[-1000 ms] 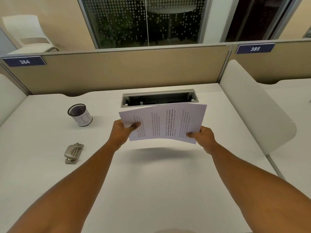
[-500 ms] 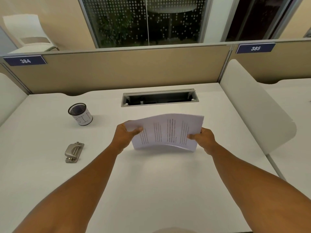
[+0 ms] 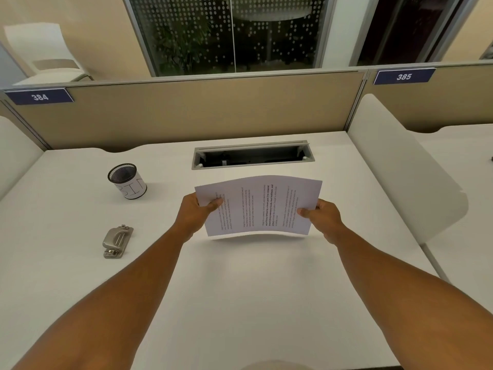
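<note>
A stack of printed white paper sheets (image 3: 260, 206) is held sideways over the middle of the white desk (image 3: 240, 303), its lower edge just above or touching the desktop. My left hand (image 3: 196, 213) grips the left end, thumb on top. My right hand (image 3: 321, 216) grips the right end, thumb on the front. The sheets bow slightly upward in the middle.
A mesh pen cup (image 3: 127, 180) with a white label stands at the back left. A metal hole punch (image 3: 116, 241) lies at the left. An open cable tray (image 3: 252, 157) is set in the desk behind the paper. White dividers (image 3: 400, 166) flank the desk.
The fanned sheets were drawn together into one aligned stack. The stack was lowered toward the desk and its edge now sits close to the desktop.
</note>
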`<action>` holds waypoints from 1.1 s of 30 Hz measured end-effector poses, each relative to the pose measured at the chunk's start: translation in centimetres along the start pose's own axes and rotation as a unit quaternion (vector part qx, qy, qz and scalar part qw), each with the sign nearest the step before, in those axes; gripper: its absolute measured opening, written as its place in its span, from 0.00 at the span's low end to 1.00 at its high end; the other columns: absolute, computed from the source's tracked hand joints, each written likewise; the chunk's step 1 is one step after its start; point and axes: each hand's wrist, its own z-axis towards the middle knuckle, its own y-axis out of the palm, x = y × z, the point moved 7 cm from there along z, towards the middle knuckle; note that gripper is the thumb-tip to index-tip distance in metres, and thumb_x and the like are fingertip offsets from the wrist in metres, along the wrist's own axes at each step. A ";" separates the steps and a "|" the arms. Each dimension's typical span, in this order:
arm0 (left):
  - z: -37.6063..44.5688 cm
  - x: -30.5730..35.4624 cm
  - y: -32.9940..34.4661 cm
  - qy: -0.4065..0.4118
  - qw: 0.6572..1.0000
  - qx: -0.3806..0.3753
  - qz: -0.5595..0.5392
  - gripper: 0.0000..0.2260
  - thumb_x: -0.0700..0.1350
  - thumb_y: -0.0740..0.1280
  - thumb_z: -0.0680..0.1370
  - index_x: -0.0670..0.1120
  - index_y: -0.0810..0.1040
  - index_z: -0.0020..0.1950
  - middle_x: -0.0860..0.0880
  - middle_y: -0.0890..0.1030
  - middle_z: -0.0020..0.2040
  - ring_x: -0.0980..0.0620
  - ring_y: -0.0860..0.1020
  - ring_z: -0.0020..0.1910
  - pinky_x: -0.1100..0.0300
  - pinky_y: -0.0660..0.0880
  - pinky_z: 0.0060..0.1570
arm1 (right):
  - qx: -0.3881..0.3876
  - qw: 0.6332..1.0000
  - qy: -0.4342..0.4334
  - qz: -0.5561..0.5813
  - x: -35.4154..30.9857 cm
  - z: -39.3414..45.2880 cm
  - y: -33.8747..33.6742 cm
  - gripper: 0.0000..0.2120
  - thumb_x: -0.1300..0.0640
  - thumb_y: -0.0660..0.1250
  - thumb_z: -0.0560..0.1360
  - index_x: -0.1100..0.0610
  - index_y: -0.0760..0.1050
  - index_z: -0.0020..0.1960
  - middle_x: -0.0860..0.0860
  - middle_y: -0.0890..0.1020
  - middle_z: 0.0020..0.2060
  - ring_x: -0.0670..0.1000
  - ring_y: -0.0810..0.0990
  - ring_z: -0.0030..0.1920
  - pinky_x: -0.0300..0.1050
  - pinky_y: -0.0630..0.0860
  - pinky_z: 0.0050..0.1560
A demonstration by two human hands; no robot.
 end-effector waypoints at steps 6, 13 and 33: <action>-0.2 -0.6 0.1 -0.012 1.000 0.000 -0.011 0.09 0.47 0.73 0.76 0.57 0.79 0.55 0.56 0.83 0.49 0.54 0.82 0.47 0.68 0.78 0.34 | -0.005 1.000 0.002 0.003 0.5 -0.1 0.3 0.15 0.62 0.72 0.74 0.56 0.78 0.60 0.54 0.82 0.57 0.56 0.79 0.52 0.46 0.77 0.49; -0.1 0.3 -0.3 0.005 1.000 0.010 0.004 0.08 0.49 0.72 0.77 0.62 0.77 0.52 0.61 0.82 0.46 0.56 0.82 0.42 0.71 0.75 0.30 | 0.001 1.000 -0.009 0.014 -0.1 0.1 -0.1 0.14 0.61 0.72 0.74 0.56 0.79 0.59 0.53 0.83 0.54 0.55 0.80 0.51 0.43 0.76 0.46; 0.3 -0.5 -0.2 -0.010 1.000 -0.006 0.019 0.09 0.47 0.70 0.78 0.59 0.77 0.56 0.58 0.82 0.49 0.56 0.81 0.45 0.69 0.77 0.32 | -0.023 0.999 -0.016 0.028 -0.3 0.2 0.3 0.15 0.61 0.73 0.73 0.55 0.79 0.59 0.51 0.83 0.53 0.54 0.81 0.52 0.41 0.76 0.46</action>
